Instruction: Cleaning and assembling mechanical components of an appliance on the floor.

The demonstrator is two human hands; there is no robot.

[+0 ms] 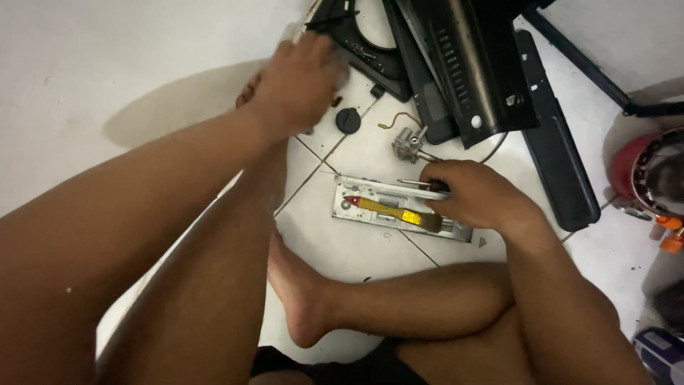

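I see my right hand (474, 194) curled shut around a dark-handled tool (427, 187), pressed against the grey metal plate (370, 207) lying on the white tiled floor (342, 249). A yellow-and-red strip (388, 210) lies along that plate. My left hand (299, 82) reaches out, fingers spread, onto the black frame piece (363, 53); I cannot tell whether it grips anything. A small black knob (348, 120) and a metal valve (408, 142) sit between both hands.
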